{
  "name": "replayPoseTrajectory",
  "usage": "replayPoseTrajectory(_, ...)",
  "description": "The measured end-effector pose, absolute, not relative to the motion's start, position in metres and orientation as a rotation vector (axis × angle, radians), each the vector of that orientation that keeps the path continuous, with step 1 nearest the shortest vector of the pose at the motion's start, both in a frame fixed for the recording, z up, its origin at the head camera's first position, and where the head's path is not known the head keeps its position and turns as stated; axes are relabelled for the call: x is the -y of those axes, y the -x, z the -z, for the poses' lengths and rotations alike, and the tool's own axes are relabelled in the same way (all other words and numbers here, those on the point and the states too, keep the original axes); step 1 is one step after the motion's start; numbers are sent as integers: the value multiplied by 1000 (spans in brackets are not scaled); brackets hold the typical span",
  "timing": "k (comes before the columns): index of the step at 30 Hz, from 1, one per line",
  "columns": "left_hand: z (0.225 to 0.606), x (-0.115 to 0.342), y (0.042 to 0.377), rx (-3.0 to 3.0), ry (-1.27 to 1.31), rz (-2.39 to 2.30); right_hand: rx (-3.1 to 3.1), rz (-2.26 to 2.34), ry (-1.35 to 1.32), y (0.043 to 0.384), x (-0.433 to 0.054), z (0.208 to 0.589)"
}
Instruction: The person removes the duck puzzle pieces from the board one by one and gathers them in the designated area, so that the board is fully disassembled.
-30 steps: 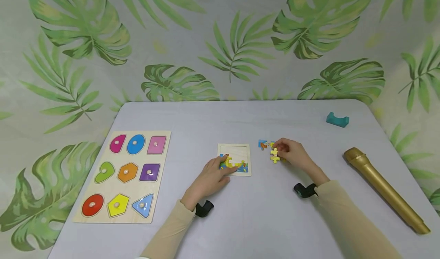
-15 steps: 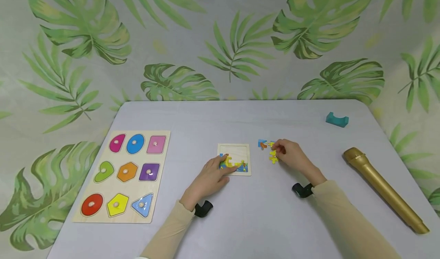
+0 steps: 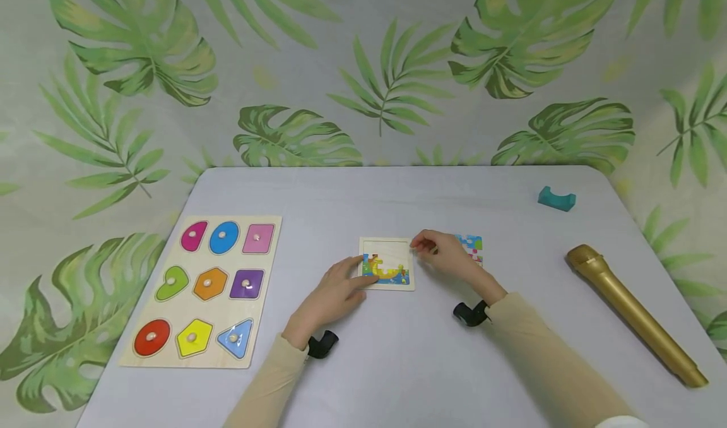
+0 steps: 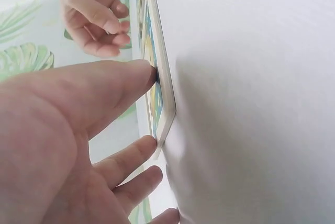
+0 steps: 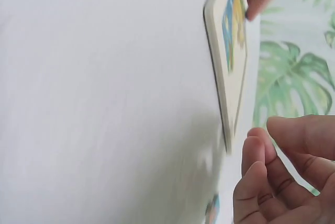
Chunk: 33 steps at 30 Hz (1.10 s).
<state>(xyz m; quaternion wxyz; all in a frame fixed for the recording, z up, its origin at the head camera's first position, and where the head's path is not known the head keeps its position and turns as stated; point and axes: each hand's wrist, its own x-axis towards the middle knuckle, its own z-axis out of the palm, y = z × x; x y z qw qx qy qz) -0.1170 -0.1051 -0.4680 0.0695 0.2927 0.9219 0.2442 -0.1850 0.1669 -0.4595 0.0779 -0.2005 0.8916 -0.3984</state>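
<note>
In the head view a small square wooden jigsaw tray (image 3: 413, 281) lies mid-table, its lower part filled with a yellow, blue and green picture and its upper part bare wood. My left hand (image 3: 335, 289) rests at its left side; the extended thumb and a fingertip touch its border in the left wrist view. Beside the tray's right edge hovers my right hand (image 3: 445, 254), fingers loosely bent, and both wrist views show nothing between its fingertips. Loose jigsaw pieces (image 3: 472, 245), blue, pink and green, show behind the right hand, which hides others. One blue-orange piece (image 5: 212, 211) appears in the right wrist view.
A wooden shape board (image 3: 221, 302) with knobbed, coloured shapes lies on the left of the table. On the right are a gold microphone (image 3: 638, 314) and, farther back, a teal notched block (image 3: 556, 199). A leaf-print cloth (image 3: 392, 87) hangs behind the table.
My right hand has moved left from the loose pieces to the tray's right edge, uncovering the blue and pink pieces. The left hand has drawn back slightly to the left, showing more of the picture.
</note>
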Motion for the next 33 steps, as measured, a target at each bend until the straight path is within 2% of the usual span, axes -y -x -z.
replayPoseTrajectory(12, 466, 110, 118, -2737, -877, -755, -2509, 1252, 732, 186, -111, 465)
replayPoseTrajectory(24, 465, 109, 119, -2749, -855, -748, -2448, 1331, 706, 184, -101, 463)
replayPoseTrajectory(33, 465, 108, 118, -2751, -843, -788, -2521, 1260, 805, 188, -92, 466)
